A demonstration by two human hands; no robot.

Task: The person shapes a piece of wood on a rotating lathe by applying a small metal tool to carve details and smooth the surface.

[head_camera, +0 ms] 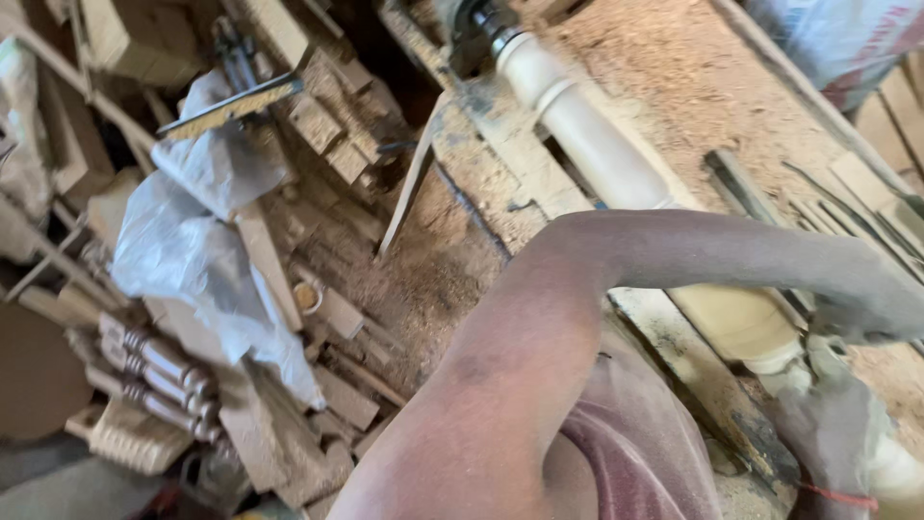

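While the left arm is crossing the view from 6 o'clock toward 3 o'clock, the left hand point(866, 308) is sitting at the right edge, just beside the thick end of the spindle point(597, 144). Its fingers are blurring into the background, so whether they are spread or gripping cannot be told. The right hand is not showing as such. A grey cloth-covered shape point(828, 424) at 4 o'clock may be hiding it, but this cannot be confirmed.

The spindle is lying on the lathe, running from the chuck point(476, 29) at 12 o'clock down to 4 o'clock, above the bed point(491, 164). The forearm is covering part of it.

Handling judgement: the spindle is presenting as solid pale wood, stiff and fairly heavy for its length. Its smooth turned surface (dusted with fine sawdust) is likely offering a slippery grip. The narrow bead near the chuck is looking like the most easily bruised part. The plain thick section near 4 o'clock is offering the safest hold, with both ends supported.

Sawdust point(674, 67) is covering the area at 1 o'clock. Chisels point(837, 207) are lying at 3 o'clock. Finished turned legs point(154, 371) are resting at 8 o'clock below a plastic sheet point(192, 250).
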